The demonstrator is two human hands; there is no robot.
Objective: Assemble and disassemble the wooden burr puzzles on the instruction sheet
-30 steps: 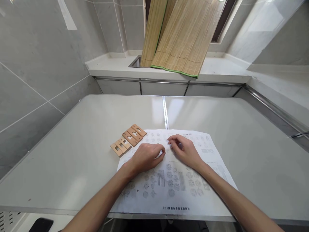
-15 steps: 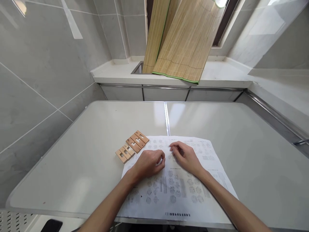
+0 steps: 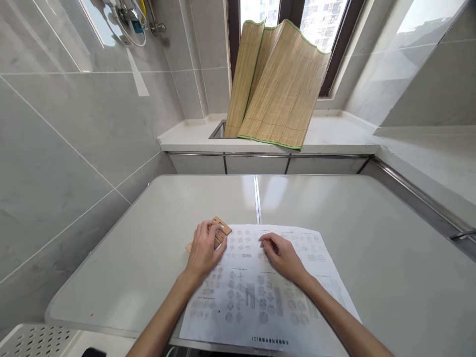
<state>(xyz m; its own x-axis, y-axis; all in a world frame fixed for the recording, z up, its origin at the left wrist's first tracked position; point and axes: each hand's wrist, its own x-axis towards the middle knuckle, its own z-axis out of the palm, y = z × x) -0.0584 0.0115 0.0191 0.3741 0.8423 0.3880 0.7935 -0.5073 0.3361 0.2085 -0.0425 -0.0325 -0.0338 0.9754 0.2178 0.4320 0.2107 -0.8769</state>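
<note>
- Left hand (image 3: 204, 253) has shifted off the printed sheet (image 3: 201, 329), fingers now arched over the wooden pieces (image 3: 226, 230); whether it pinches one, cannot tell, but attention seems turned to them
- Wooden pieces, partly covered, lie on the counter (image 3: 122, 282) by the sheet's far-left corner
- Right hand (image 3: 284, 258) stays loosely curled over the sheet; fingertip contact unclear

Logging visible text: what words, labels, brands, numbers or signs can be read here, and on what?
Nothing reads clearly enough to quote.
Large white printed paper sheet: dark title along the near edge, upside down, too blurred; other print, too small.
Flat brown wooden pieces, partly covered by the left hand: a dark mark, too small.
Blue patch among silver shower fittings: too blurred.
</note>
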